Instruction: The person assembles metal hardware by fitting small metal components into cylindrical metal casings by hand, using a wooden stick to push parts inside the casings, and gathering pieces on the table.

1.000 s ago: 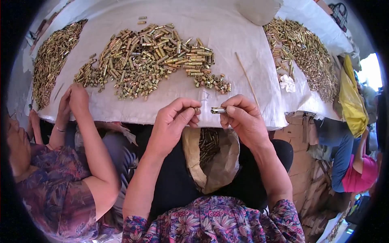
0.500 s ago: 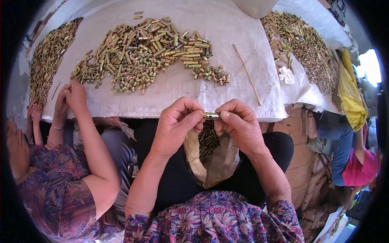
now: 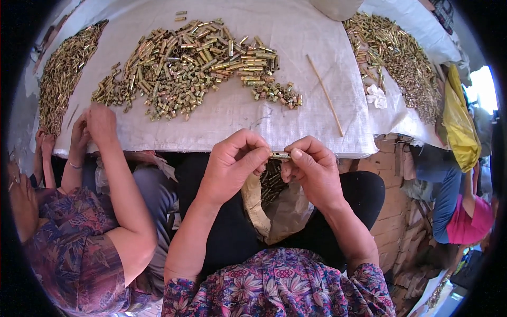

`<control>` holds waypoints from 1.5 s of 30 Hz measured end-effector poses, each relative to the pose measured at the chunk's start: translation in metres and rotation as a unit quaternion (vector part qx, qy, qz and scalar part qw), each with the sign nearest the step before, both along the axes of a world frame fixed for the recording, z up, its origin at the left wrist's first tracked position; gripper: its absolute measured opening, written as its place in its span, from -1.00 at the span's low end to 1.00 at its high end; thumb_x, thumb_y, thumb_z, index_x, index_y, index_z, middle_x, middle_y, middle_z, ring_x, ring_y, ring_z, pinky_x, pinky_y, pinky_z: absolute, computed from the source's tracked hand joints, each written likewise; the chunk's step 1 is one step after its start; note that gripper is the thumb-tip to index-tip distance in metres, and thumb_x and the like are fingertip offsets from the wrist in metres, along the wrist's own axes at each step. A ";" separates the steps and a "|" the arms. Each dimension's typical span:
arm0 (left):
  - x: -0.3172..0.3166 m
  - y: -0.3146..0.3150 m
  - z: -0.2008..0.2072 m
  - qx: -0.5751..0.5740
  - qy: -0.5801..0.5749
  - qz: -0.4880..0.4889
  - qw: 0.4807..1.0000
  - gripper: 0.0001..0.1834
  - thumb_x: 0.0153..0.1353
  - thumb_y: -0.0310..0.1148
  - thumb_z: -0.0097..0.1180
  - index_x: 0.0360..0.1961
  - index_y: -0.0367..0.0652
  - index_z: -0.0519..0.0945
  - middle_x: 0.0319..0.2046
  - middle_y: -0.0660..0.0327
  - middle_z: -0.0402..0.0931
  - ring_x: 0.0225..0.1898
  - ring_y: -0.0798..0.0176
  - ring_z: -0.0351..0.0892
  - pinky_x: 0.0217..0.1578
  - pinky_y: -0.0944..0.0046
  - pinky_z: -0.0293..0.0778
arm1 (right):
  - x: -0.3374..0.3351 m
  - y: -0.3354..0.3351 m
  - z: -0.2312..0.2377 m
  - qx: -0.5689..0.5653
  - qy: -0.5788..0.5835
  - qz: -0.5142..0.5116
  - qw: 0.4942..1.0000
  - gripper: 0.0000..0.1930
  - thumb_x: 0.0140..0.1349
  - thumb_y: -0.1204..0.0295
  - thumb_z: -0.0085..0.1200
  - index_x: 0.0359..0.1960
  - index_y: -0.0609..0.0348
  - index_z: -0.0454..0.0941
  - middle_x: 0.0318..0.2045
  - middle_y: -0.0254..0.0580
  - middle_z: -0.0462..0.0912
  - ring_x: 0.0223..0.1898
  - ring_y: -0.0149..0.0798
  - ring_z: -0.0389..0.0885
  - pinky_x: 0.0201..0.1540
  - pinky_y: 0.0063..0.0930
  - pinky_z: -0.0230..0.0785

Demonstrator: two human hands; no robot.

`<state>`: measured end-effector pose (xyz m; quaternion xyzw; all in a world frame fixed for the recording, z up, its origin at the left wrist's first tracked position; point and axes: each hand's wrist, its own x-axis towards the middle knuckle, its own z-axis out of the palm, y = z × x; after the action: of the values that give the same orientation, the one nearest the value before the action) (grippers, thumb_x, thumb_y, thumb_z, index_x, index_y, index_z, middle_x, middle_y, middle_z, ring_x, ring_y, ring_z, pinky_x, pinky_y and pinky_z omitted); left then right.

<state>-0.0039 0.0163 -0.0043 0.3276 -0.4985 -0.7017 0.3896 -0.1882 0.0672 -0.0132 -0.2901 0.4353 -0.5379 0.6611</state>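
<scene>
A slim brass-coloured metal sleeve with dark slots lies level between my two hands, just off the table's near edge. My left hand pinches its left end between thumb and fingers. At the other end, my right hand has thumb and forefinger closed on it. My fingertips cover both ends. Below them, on my lap, sits an open bag with a rolled rim, holding many similar sleeves.
On the white-covered table lie a heap of long sleeves, short rings and a thin stick. More piles stand right and far left. A co-worker's hands are at my left; a yellow cloth hangs right.
My hands have shifted slightly to the right. The sleeve has turned a little between my fingers, so that dark slots show. The co-worker's right hand moved slightly at the table edge.
</scene>
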 end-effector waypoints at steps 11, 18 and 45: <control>-0.005 0.000 -0.004 -0.028 -0.035 -0.017 0.999 -0.86 0.26 -0.38 0.15 -0.33 -0.23 0.49 -0.52 0.37 0.43 -0.51 0.54 0.39 -0.48 0.50 0.36 | -0.005 0.003 -0.005 -0.024 0.057 -0.003 0.998 -0.87 0.34 0.44 0.00 -0.26 0.26 0.47 -0.50 -0.21 0.56 -0.50 -0.39 0.53 -0.42 -0.51 0.42; -0.007 -0.002 -0.018 0.075 0.064 -0.049 0.994 -0.84 0.25 -0.36 0.17 -0.34 -0.16 0.44 -0.53 0.40 0.38 -0.53 0.57 0.34 -0.51 0.53 0.32 | -0.002 0.008 -0.012 -0.016 0.019 -0.004 1.000 -0.87 0.34 0.44 -0.01 -0.27 0.26 0.47 -0.50 -0.23 0.56 -0.51 -0.40 0.53 -0.42 -0.52 0.41; -0.001 0.007 -0.010 0.059 0.031 -0.014 0.998 -0.86 0.20 -0.46 0.20 -0.24 -0.25 0.54 -0.42 0.28 0.55 -0.40 0.48 0.55 -0.35 0.47 0.49 | -0.010 0.017 -0.005 -0.143 0.212 0.050 0.966 -0.87 0.27 0.65 0.00 -0.17 0.32 0.40 -0.35 -0.15 0.58 -0.36 -0.39 0.57 -0.25 -0.53 0.46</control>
<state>-0.0050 0.0237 -0.0141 0.3216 -0.4485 -0.7448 0.3751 -0.1979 0.0847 -0.0186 -0.5100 0.4689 -0.4869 0.5319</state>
